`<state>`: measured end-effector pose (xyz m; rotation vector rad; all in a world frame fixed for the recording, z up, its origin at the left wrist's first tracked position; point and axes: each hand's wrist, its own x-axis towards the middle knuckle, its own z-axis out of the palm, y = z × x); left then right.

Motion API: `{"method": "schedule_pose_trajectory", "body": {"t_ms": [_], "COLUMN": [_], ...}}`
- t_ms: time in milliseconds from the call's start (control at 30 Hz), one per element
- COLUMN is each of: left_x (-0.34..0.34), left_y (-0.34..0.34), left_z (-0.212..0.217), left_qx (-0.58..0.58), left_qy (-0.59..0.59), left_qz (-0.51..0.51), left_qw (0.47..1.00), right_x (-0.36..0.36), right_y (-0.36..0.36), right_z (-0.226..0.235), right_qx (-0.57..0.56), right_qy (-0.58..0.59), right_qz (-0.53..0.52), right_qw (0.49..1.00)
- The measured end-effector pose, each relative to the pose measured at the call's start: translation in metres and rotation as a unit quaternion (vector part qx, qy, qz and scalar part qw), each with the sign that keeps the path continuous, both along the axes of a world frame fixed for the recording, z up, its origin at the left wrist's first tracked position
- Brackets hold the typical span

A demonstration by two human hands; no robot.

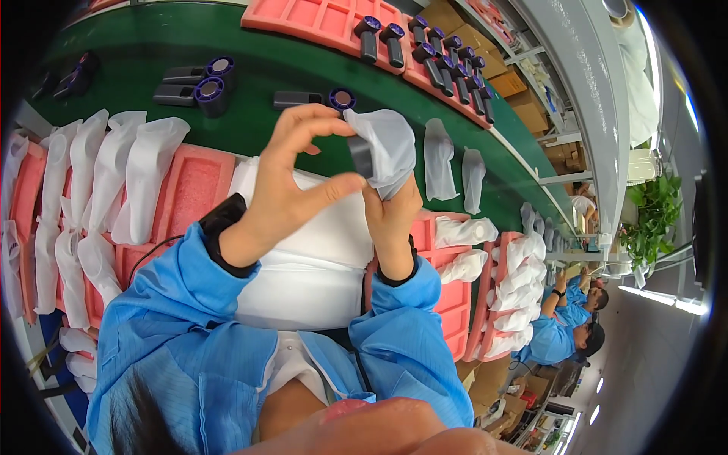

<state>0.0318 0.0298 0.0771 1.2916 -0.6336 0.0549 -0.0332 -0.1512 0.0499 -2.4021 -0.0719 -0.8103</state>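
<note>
In front of me a translucent white sleeve bag (390, 148) is tilted, with a dark grey piece (361, 158) showing at its left side; most of that piece is hidden under the bag. My right hand (393, 220) grips the bag from below. My left hand (292, 167) curves wide around the grey side, index fingertip at the bag's upper edge and thumb at its lower edge. Just beyond the left fingers lies a dark grey handheld fan (299, 100) with a purple-ringed round head. A stack of white sheets (311, 284) lies beneath my forearms.
Two more fans (189, 83) lie on the green table (258, 45). Pink foam trays (303, 14) at the back hold several uncovered fans. Wrapped white pieces (148, 174) fill trays at left and right. Two bagged pieces (440, 159) lie right of my hands. Co-workers (561, 326) sit far right.
</note>
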Motion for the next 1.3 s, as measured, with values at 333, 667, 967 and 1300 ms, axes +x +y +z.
{"method": "schedule_pose_trajectory", "body": {"t_ms": [333, 667, 967, 1300], "left_x": [0.002, -0.007, -0.034, -0.040], "left_y": [-0.002, -0.023, -0.044, -0.051], "left_z": [-0.001, -0.029, -0.084, -0.091], "left_qx": [0.096, 0.163, 0.378, 0.346], "left_qy": [-0.171, 0.037, -0.228, -0.225], "left_qz": [0.164, 0.016, -0.038, -0.009], "left_qw": [0.967, 0.986, 0.896, 0.911], "right_x": [-0.005, 0.041, 0.103, 0.151], "right_y": [0.010, -0.098, -0.116, -0.065], "right_z": [0.008, -0.024, -0.057, -0.058], "right_qx": [0.034, 0.051, -0.191, 0.274], "right_qy": [0.043, 0.295, 0.124, 0.247], "right_qz": [-0.035, -0.137, -0.135, -0.009], "right_qw": [0.998, 0.944, 0.964, 0.929]}}
